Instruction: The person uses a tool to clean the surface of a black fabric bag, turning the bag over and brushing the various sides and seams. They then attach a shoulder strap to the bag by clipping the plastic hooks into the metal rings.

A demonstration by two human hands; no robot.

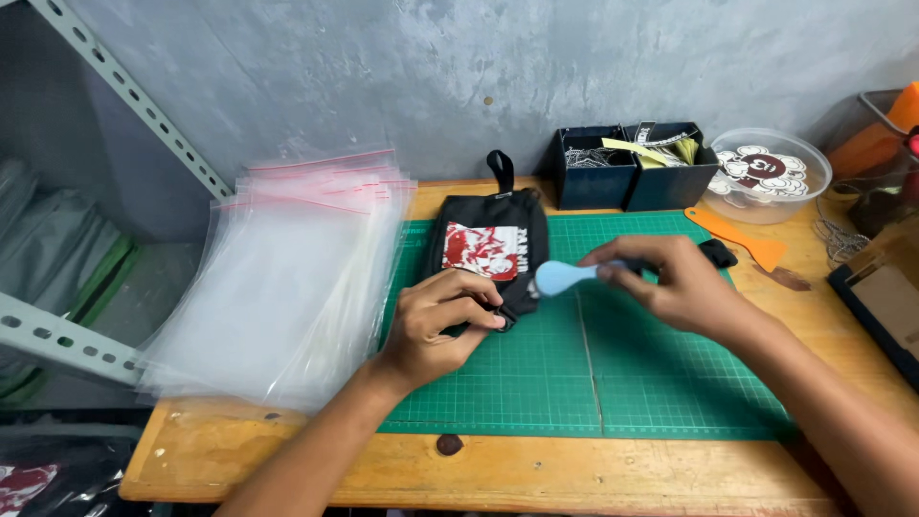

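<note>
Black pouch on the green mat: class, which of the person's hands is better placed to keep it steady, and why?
Probably the left hand: its fingers already pinch the near corner of the black pouch on the green cutting mat. The right hand is occupied, gripping a light blue tool beside the pouch.

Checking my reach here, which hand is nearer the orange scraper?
Right. The right hand lies on the green mat just left of the orange scraper; the left hand is farther left, at the black pouch.

Grey concrete wall (pixel 383 77), wooden table (pixel 574 474), metal shelf frame (pixel 124 96) at left.
</note>
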